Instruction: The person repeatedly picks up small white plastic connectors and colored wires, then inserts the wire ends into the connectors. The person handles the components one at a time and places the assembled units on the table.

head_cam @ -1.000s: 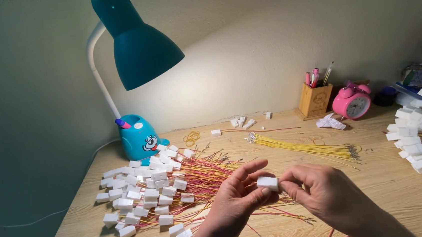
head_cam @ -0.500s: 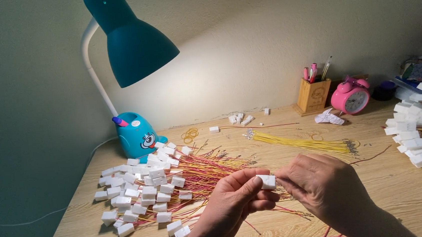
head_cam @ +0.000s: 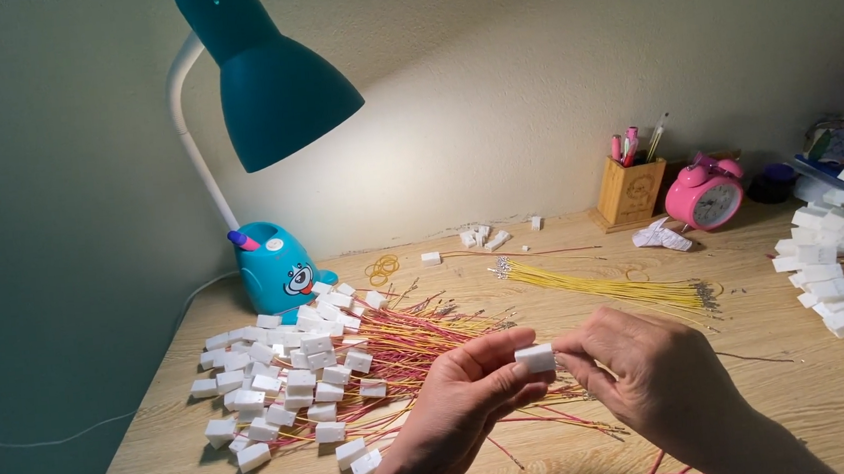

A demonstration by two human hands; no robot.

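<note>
Small white plastic connector [head_cam: 535,358]; level, pinched between both hands' fingers [head_cam: 496,345].

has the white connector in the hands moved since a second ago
Barely. The white connector stays pinched between the left hand and right hand, still just in front of the pile of wired connectors; the small shift looks like camera movement.

one view only, from a camera on the person's head; it looks forward and down across the worktop [head_cam: 544,257] toward the wall [head_cam: 530,78] behind it; both hands sit close at the bottom edge, the left hand [head_cam: 460,404] and right hand [head_cam: 654,374] near the lens; the lamp [head_cam: 263,69] rises at upper left, cropped by the top edge
</note>
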